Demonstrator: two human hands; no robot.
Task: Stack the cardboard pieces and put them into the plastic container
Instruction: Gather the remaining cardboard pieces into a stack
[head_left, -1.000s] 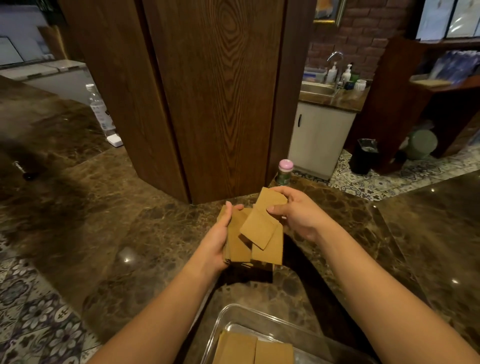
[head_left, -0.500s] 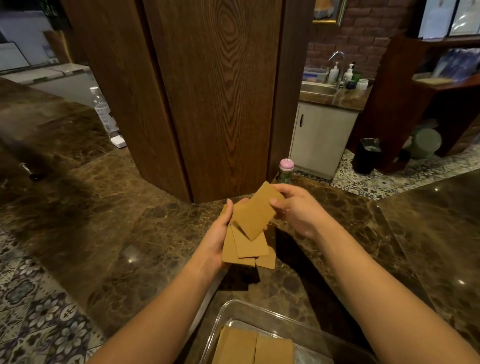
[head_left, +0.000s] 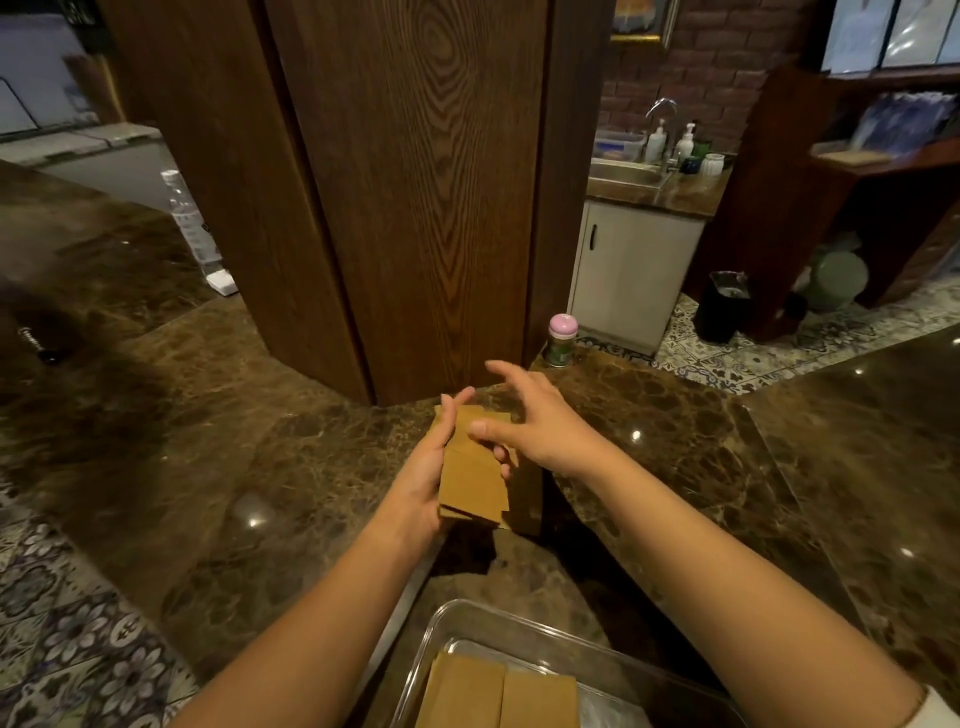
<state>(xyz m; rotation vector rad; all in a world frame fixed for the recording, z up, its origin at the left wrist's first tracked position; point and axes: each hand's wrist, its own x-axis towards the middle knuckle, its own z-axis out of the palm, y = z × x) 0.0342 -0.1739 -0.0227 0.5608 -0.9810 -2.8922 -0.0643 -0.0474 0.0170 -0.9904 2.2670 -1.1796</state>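
Observation:
A stack of brown cardboard pieces (head_left: 472, 475) is held upright above the marble counter by my left hand (head_left: 423, 467), which grips its left edge. My right hand (head_left: 535, 421) hovers at the stack's upper right with fingers spread, its lower fingers touching the top piece. A clear plastic container (head_left: 447, 631) sits at the bottom of the view, nearer to me than the hands. Two cardboard pieces (head_left: 498, 693) lie flat side by side inside it.
A dark wooden pillar (head_left: 405, 197) rises right behind the hands. A small pink-lidded jar (head_left: 561, 340) stands on the brown marble counter (head_left: 675, 441) beside it. A water bottle (head_left: 189, 223) stands far left. Patterned floor tiles lie beyond the counter edges.
My right hand has laid the piece it held onto the stack and opened its fingers. The fanned pieces in my left hand are now gathered into a tighter stack.

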